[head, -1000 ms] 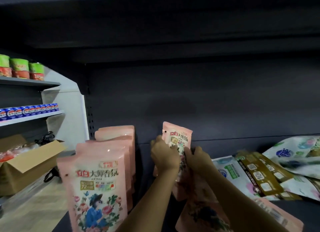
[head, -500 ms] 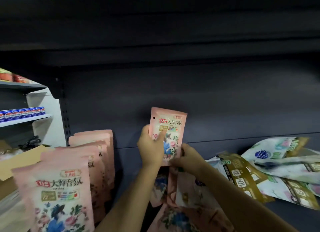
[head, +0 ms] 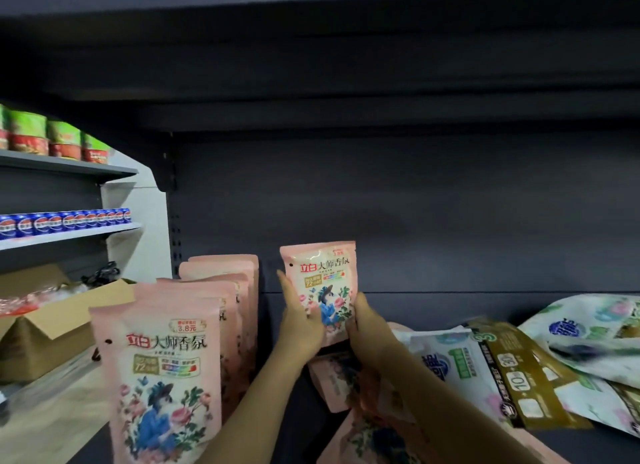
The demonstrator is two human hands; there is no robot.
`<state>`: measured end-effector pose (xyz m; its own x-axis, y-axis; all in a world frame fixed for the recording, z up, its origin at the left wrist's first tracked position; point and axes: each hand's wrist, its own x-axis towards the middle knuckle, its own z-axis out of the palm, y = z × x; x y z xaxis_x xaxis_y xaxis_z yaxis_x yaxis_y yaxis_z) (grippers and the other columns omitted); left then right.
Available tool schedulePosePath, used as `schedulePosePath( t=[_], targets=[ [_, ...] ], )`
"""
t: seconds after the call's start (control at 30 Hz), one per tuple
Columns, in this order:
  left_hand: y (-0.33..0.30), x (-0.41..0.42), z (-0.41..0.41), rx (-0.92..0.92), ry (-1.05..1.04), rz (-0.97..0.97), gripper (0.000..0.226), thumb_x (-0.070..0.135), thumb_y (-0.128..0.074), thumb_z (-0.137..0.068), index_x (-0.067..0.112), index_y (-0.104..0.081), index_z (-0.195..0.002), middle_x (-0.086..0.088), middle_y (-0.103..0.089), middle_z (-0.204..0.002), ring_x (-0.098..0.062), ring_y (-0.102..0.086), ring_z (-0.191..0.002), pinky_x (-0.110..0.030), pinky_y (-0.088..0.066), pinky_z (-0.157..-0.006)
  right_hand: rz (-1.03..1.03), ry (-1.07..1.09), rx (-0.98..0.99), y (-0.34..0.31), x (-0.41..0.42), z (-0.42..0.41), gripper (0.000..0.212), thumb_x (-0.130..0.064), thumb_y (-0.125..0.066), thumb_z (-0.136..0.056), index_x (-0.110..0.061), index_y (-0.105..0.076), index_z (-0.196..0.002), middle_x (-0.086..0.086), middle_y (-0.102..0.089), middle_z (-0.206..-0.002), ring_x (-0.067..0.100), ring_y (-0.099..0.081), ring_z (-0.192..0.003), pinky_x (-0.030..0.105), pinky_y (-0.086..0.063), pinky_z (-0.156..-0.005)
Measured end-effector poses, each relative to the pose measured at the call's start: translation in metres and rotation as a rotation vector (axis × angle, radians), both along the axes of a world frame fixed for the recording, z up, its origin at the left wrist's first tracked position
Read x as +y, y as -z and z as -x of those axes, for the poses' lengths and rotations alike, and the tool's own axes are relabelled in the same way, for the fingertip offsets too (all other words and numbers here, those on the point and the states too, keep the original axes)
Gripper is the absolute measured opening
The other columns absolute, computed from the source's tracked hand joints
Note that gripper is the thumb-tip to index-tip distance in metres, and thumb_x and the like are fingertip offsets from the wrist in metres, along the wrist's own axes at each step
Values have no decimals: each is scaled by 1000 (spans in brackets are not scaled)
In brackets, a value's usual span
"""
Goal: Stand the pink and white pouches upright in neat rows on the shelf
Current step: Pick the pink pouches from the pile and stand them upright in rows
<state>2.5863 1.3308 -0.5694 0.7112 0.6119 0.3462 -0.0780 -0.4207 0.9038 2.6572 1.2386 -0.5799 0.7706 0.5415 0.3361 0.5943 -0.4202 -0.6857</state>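
A pink pouch (head: 320, 283) with a floral picture stands upright near the back of the dark shelf (head: 433, 307). My left hand (head: 299, 319) grips its left edge and my right hand (head: 369, 328) grips its lower right corner. To the left, a row of several pink pouches (head: 162, 377) stands upright, front to back. More pink pouches (head: 346, 384) lie flat under my forearms. White pouches (head: 446, 363) lie tumbled on the shelf at the right.
Gold-labelled packs (head: 523, 373) lie among the white pouches at the right. An open cardboard box (head: 45, 335) sits on the floor at the left, below side shelves with blue cans (head: 65, 221) and green-topped tubs (head: 52, 139).
The held pouch has turned from tilted to upright and faces me squarely. My right hand has risen from under it to its lower right corner.
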Motion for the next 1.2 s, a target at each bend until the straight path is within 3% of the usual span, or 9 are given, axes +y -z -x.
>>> schedulePosePath(
  t=[0.17,0.23,0.3,0.4,0.57,0.73,0.9,1.07,1.2],
  targets=[
    [13,6,-5,-56,-76,35,86,1,-48,-92,28,11,-148,-5,-44,-139,-10,-48,-110,-23,-43,-86,287,-30,19,2,4,-2,52,-9,-34,-96,-9,-9,-141,20,-54,-130,31,-56,-116,41,-44,-99],
    [21,14,-8,-47,-150,71,80,2,-53,-90,19,-2,-150,-8,-46,-139,-17,-52,-117,-34,-49,-94,410,-23,-40,4,4,0,60,-10,-35,-95,-8,-1,-144,18,-56,-129,31,-56,-117,43,-40,-104],
    [28,19,-11,-21,-192,95,64,4,-57,-87,7,-25,-142,-13,-55,-131,-24,-57,-115,-41,-50,-96,463,3,-126,7,2,1,57,-10,-36,-93,-8,-6,-142,14,-59,-127,29,-57,-116,42,-34,-107],
    [33,16,-9,5,-216,25,38,3,-59,-85,5,-46,-120,-11,-59,-118,-23,-58,-107,-32,-50,-88,419,45,-144,4,-1,4,40,-10,-34,-93,-13,-22,-130,8,-62,-124,26,-57,-117,40,-28,-107],
    [37,14,-5,-6,-201,-9,37,0,-59,-84,8,-47,-118,-8,-59,-117,-21,-58,-107,-32,-50,-87,426,141,-163,6,3,-2,15,-15,-34,-95,-19,-34,-109,5,-62,-118,26,-58,-114,44,-31,-106],
    [42,13,-5,57,-208,-72,37,-2,-50,-87,9,-44,-122,-6,-60,-118,-11,-52,-93,-20,-41,-75,483,197,-216,15,11,-13,19,-16,-35,-95,-18,-38,-113,4,-63,-119,26,-58,-114,48,-28,-110],
    [42,10,-3,101,-198,-83,42,-1,-51,-88,10,-39,-127,-6,-61,-119,-9,-52,-92,-20,-40,-75,522,195,-261,16,10,-13,23,-15,-31,-97,-13,-43,-117,5,-61,-120,24,-57,-114,47,-29,-110],
    [38,2,-2,104,-352,-124,60,7,-65,-82,8,-33,-132,-10,-48,-126,-24,-53,-114,-34,-49,-92,515,136,-255,9,4,-9,27,-17,-34,-98,-9,-47,-121,7,-59,-124,24,-56,-115,35,-43,-95],
    [31,-6,2,261,-382,-65,44,8,-61,-83,2,-36,-119,-15,-51,-121,-30,-56,-109,-35,-47,-82,512,116,-232,8,-1,-6,27,-18,-37,-96,-10,-48,-119,9,-59,-124,26,-56,-114,36,-43,-94]
  ],
)
